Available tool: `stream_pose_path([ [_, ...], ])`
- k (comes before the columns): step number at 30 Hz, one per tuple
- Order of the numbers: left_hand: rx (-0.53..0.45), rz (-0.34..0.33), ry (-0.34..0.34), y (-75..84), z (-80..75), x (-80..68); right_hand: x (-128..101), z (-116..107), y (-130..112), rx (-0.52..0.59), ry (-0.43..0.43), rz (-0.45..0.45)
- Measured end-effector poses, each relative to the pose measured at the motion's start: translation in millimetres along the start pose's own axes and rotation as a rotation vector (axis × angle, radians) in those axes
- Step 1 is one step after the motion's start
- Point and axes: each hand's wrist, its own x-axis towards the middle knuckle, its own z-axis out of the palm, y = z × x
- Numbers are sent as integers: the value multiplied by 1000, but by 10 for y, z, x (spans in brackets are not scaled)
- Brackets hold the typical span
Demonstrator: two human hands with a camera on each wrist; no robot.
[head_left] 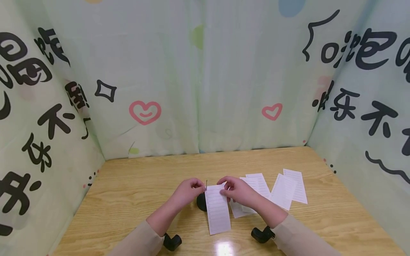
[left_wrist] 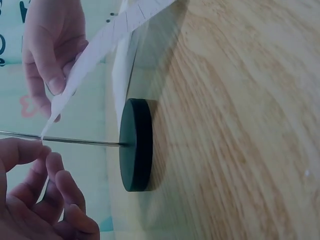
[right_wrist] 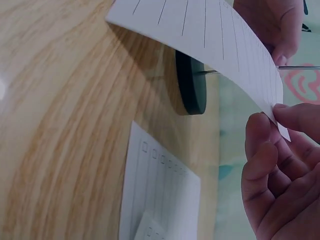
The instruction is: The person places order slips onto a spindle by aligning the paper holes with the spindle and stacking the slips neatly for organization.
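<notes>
Reaching in from the near edge of the wooden table [head_left: 134, 185], both forearms in beige sleeves point toward the middle, and the two hands meet close together above a black round base [left_wrist: 136, 145] with a thin metal spike [left_wrist: 80, 140] standing up from it.

The left hand [head_left: 189, 190] has its fingers curled, and the fingertips [left_wrist: 42, 150] come together at the spike, near its upper end, where a corner of the lined paper slip [head_left: 217, 209] also meets it. I cannot tell if the fingers pinch the spike or only the paper corner.

The right hand [head_left: 238, 190] pinches the top edge of the same slip between thumb and curled fingers [right_wrist: 260, 130]. The slip hangs in a curve over the base, with its lower end toward the person.

More lined slips [head_left: 285, 190] lie flat on the table just right of the right hand, some overlapping.
</notes>
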Motion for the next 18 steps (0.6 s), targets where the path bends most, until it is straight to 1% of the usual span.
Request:
stream_pose_path([
  [7,59,-47,-6,-63,23,27,37,46,56,-54,-24,7],
  [15,106,-28,-23,-119,61,49,79,88,141,-124,-46,1],
  [18,155,-28,-29,-141,81,58,89,112,170,-154,-55,-7],
])
